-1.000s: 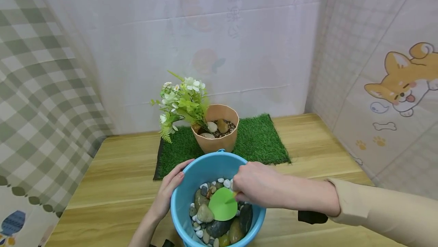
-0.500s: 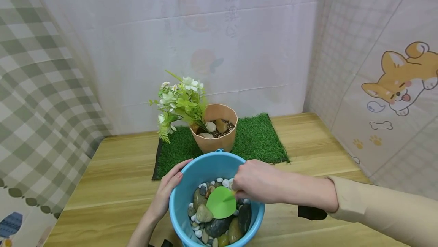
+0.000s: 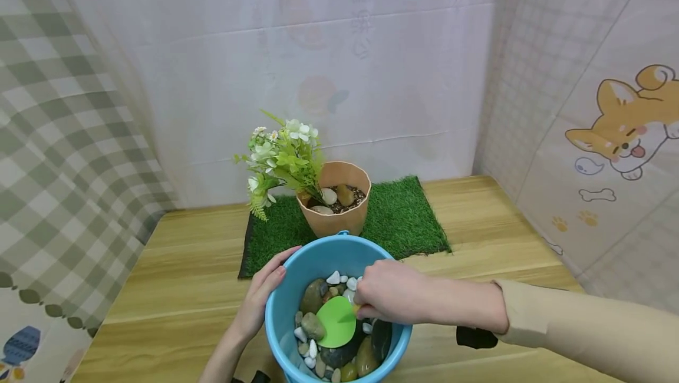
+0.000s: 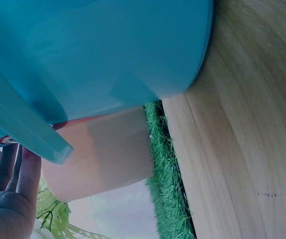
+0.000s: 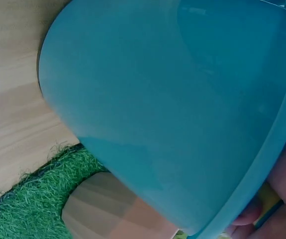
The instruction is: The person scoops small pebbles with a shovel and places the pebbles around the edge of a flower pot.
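A blue bucket holds water-dark stones and white pebbles. My left hand rests along its left rim, fingers stretched against the outside; the left wrist view has the same fingers just under the rim. My right hand reaches over the right rim and grips the yellow handle of a small shovel. The rounded green shovel blade lies low among the stones, tilted, beside a grey-brown stone. Most of the handle is hidden by the curled fingers.
Behind the bucket, an orange-tan flower pot with white artificial flowers, soil and a few stones stands on a green turf mat. All stand on a wooden table. Hanging cloths enclose the back and sides.
My right hand has moved slightly down and left with the shovel. Stones around the blade have shifted, and several white pebbles at the left show differently. My left hand stays at the rim.
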`<state>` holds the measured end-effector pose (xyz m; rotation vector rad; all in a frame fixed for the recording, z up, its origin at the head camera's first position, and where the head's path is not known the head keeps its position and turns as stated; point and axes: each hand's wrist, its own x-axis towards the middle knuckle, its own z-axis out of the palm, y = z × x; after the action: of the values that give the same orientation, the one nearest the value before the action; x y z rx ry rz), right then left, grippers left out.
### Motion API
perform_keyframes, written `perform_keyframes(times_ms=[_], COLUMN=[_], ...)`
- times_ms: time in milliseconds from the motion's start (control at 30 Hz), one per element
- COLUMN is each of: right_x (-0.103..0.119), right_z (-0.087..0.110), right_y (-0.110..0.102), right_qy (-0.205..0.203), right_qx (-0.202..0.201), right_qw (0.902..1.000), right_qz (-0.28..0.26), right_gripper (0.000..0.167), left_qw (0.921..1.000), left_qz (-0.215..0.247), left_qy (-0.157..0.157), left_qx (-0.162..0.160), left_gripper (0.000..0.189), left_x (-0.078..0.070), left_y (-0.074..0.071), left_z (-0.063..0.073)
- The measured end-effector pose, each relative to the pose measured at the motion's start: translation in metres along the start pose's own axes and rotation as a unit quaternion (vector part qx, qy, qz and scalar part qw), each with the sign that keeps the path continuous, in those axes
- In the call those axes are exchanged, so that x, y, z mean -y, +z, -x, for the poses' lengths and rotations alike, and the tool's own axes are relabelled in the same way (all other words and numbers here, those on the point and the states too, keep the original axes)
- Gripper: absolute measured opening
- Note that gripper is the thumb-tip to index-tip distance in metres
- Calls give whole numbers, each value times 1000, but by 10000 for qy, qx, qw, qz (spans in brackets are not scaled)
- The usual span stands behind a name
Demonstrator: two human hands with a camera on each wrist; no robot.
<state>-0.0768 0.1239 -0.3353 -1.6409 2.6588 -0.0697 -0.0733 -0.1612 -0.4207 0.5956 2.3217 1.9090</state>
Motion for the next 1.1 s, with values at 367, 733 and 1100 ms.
perform_keyframes(times_ms=[367, 733, 1100], right_x=[-3, -12, -9], right_z=[-6, -9, -8], right_y=[1, 4, 0], right_qy=[-249, -202, -120], right_qx=[-78, 85, -45], right_qw=[9971, 9990, 9996], right_qz=[714, 397, 256], right_gripper=[22, 26, 30], left_qw=[9999, 10000, 10000], left_qz=[-98, -74, 9], left_qy=[68, -3, 14], left_qx=[0, 6, 26], left_gripper=[50, 51, 51], left_x=[1, 2, 2], left_y=[-1, -1, -1], left_z=[-2, -1, -1])
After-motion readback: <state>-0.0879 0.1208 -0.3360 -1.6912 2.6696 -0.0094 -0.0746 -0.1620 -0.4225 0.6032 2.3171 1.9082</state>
